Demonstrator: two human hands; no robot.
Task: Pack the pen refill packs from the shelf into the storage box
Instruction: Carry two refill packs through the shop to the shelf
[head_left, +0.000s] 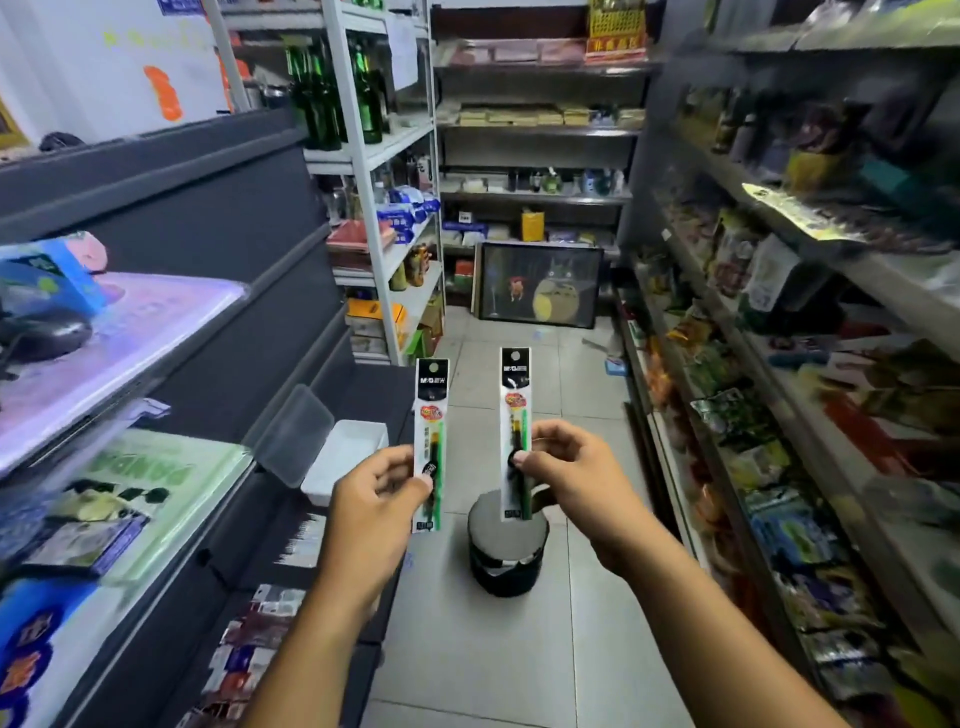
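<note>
Standing in a shop aisle, both arms stretched forward over the tiled floor (519, 649). Left hand (376, 499) pinched on the lower half of one refill pack (430, 441), thumb on the front, fingers curled behind. Right hand (571, 473) pinched the same way on a second pack (515, 431), thumb pressed on a dark round spot on its face. Both packs held upright, side by side but apart, black header cards on top, green strips down the right edges, labels facing the camera. Hands well apart, not touching each other. Box (345, 460), white and open, sitting on the dark shelf (208, 291) to the left, just beyond the left hand; clear hinged lid (293, 434) tipped up on its left side; inside appearing bare as far as can be seen. More packs (249, 660) lying in a blurred row on the lower left ledge near the left forearm, details too smeared to read. Black cylindrical stool (506, 551) standing on the floor below and behind the right-hand pack. Framed picture (540, 283) leaning at the far end of the aisle. Green bottles (332, 93) up on the white rack, packaged goods along the right-hand shelves (779, 415), blurred.
</note>
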